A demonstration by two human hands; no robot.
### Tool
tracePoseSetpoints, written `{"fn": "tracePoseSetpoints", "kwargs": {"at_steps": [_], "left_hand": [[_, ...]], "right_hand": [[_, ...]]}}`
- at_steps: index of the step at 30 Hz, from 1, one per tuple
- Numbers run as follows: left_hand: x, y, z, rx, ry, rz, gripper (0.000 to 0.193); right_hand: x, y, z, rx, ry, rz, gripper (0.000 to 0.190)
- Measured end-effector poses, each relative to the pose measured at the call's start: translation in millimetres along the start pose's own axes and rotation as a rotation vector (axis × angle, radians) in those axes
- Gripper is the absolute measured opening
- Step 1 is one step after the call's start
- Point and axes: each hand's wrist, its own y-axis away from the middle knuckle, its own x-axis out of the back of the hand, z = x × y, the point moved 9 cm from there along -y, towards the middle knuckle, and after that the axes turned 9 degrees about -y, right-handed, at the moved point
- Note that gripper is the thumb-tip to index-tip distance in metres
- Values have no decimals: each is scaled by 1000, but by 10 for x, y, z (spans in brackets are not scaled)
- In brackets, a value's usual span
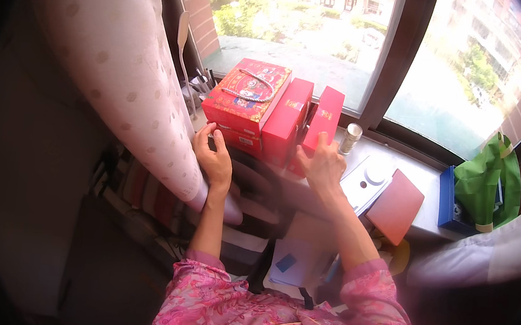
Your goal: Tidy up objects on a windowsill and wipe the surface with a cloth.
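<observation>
My left hand [214, 159] is half curled, thumb and fingers apart, by the left front corner of the stacked red boxes. On top there sits a decorated red gift box [253, 93] with a twisted cord handle, above a lower red box [239, 140]. Beside this stack, a plain red box [290, 111] stands on edge. A second upright red box [325, 110] is to its right, across a narrow gap. My right hand [326, 166] is over that box's near end, thumb and index finger spread; whether it presses on the box I cannot tell.
On the windowsill [424, 218] are a clear jar [351, 139], white papers or boxes [366, 182], a reddish-brown folder [396, 206] and a blue box [447, 199] with a green bag [489, 184]. A dotted curtain [151, 119] hangs at left, near pens [204, 82].
</observation>
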Motion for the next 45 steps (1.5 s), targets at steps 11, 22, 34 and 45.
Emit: {"fn": "tracePoseSetpoints", "kwargs": {"at_steps": [11,22,34,45], "left_hand": [[-89,130,-85,107,67,-19,16],[-11,30,-99,218,148,-27,19],[-409,-538,-284,284,468,-203,51],[-706,-902,-454,164,529,-229,57]], "right_hand": [[370,10,90,-82,35,272,66],[1817,252,-196,-89,-223,599,51],[122,-575,-503,-411,-1492,302,32],[-629,-599,-972,-414,-1197,118,42]]}}
